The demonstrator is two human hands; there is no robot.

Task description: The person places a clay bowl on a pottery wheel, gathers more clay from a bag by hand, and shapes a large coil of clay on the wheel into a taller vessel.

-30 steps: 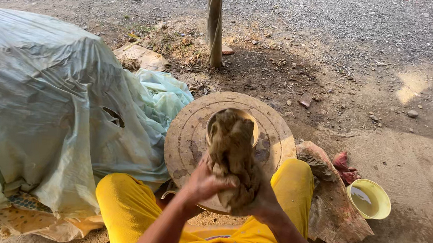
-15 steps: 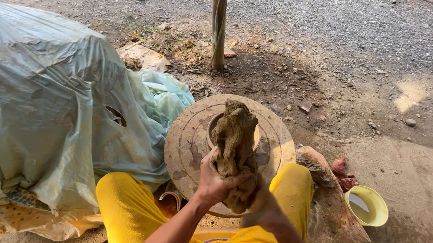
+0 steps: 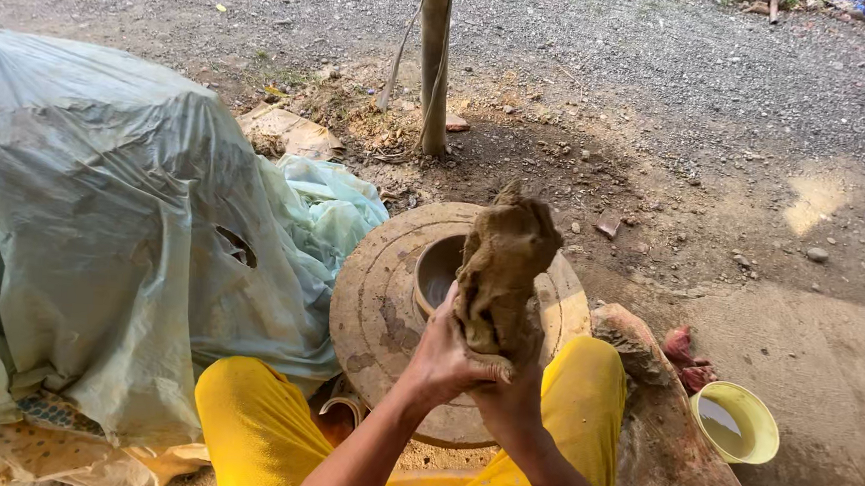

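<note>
A long brown lump of clay (image 3: 503, 267) stands upright in front of me, held over a round wooden potter's wheel (image 3: 378, 310). My left hand (image 3: 442, 359) grips the lump's lower left side. My right hand (image 3: 511, 403) cups its bottom from underneath. On the wheel, partly hidden behind the lump, sits a small clay bowl (image 3: 438, 268). My knees in yellow trousers (image 3: 261, 428) frame the wheel.
A big mound under pale green plastic sheeting (image 3: 103, 233) fills the left. A yellow bowl of water (image 3: 737, 422) sits at the right beside a clay-covered slab (image 3: 661, 427) and red rags (image 3: 684, 350). A thin wooden post (image 3: 433, 63) stands behind on gravel.
The clay lump has been lifted and stretched taller above the wheel. Both hands stay on its lower end, the left shifting its grip on the side.
</note>
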